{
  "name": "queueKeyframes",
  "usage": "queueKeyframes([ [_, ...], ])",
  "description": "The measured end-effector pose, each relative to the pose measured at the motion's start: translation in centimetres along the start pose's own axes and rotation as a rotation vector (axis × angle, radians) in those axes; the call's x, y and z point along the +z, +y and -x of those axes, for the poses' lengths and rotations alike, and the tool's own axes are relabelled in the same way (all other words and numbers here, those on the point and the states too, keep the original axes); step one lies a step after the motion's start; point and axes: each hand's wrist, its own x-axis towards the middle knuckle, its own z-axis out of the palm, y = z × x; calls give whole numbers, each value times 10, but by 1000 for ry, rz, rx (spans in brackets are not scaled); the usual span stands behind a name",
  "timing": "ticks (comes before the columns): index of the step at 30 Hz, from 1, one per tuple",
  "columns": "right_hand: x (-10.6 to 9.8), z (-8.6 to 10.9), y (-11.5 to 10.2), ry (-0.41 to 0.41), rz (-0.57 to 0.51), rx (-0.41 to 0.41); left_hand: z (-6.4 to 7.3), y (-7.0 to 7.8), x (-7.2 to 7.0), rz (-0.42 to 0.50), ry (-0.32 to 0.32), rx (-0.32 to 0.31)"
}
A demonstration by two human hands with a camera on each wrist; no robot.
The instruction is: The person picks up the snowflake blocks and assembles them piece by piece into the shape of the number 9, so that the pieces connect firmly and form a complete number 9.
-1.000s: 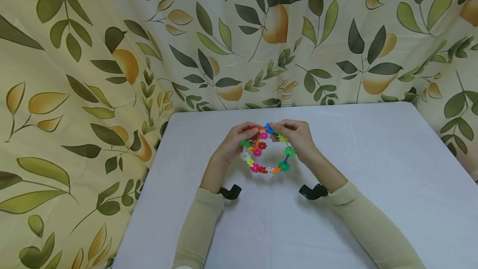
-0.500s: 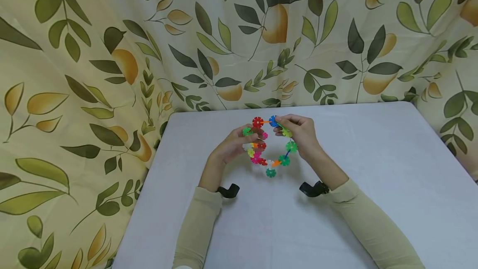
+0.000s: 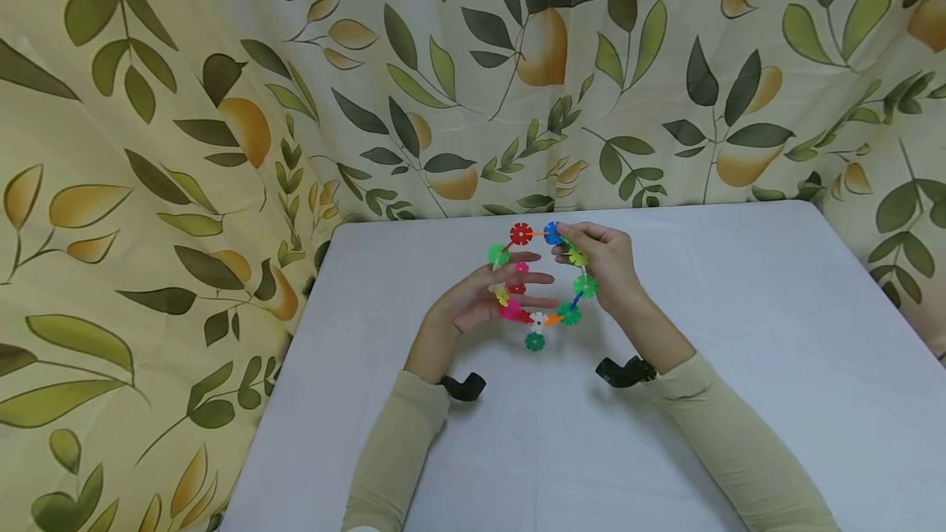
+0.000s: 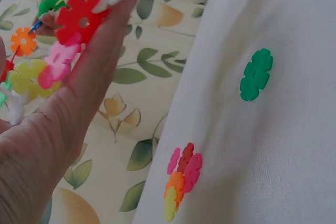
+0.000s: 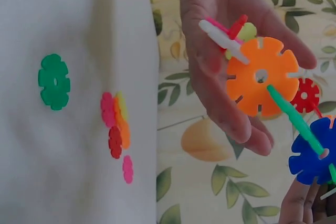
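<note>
Ring of notched, flower-shaped, multicoloured plastic discs (image 3: 585,286) is hanging between two bare hands, its overlapping discs preventing an exact count. The right hand (image 3: 612,265) is pinching the ring at one blue disc (image 3: 553,232); the left hand (image 3: 473,302) is extending its fingers wide across the opposite side. Below and between the hands, one loose green disc (image 3: 535,341) is lying on a white table (image 3: 517,450), near one cluster (image 5: 115,141) comprising two pink, one red, one yellow and at least one orange disc.
</note>
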Motion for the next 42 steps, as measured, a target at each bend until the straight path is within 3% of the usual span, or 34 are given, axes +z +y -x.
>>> queueKeyframes([
  [5, -2, -1, -2, 19, -28, -12, 0, -2, 0, 6, -38, 36],
  [11, -3, 0, -5, 54, -75, -27, -5, -9, 2, 0, -37, 61],
  [16, -2, 0, -4, 66, -105, -45, -8, -13, 5, 5, -38, 51],
  [20, -1, 0, -2, 54, -99, -79, -10, -15, 6, -28, 4, 32],
  [24, -1, 0, -1, 29, -42, -126, -9, -13, 8, -56, 45, 54],
  [30, -3, -1, -1, -7, 25, -146, -4, -7, 9, -91, 41, 106],
  [37, -7, -2, -3, 12, 118, -61, 2, 3, 5, -102, 97, 172],
  [40, -11, -1, 0, 18, 208, -13, 5, 8, 3, -79, 143, 217],
  [42, -14, 0, 4, -26, 294, 8, 7, 12, 1, -66, 167, 256],
])
